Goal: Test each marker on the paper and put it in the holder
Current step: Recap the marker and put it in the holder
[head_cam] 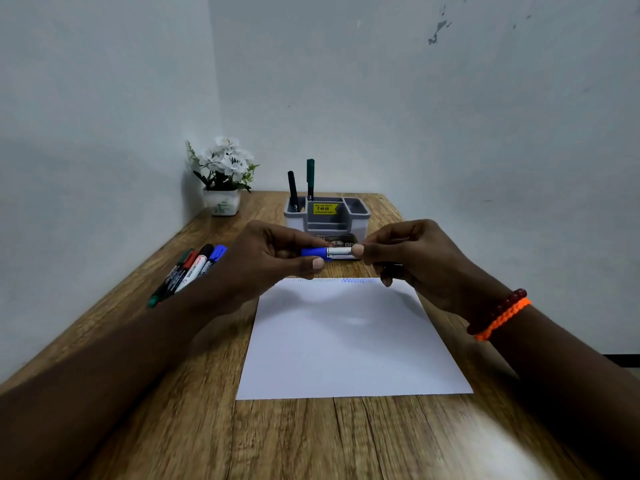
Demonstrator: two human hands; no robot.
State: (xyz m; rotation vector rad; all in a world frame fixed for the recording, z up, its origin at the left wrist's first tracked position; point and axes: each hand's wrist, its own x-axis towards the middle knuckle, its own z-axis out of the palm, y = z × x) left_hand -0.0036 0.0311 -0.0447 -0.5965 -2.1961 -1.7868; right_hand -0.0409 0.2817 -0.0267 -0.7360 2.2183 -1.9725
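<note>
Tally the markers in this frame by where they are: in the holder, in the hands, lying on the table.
In the holder: 2 (black, green)
Held by both hands: 1 (blue marker)
Lying on the table at left: 4
Total: 7

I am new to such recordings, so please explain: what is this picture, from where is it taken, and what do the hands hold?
No machine here: one camera on a person's head looks down at their bare hands. The left hand and right hand together hold a blue marker level above the paper, which has scribbles along its far edge. On the wooden table, more markers lie at left. Behind stands a grey holder with two markers upright, and a flower pot.
</note>
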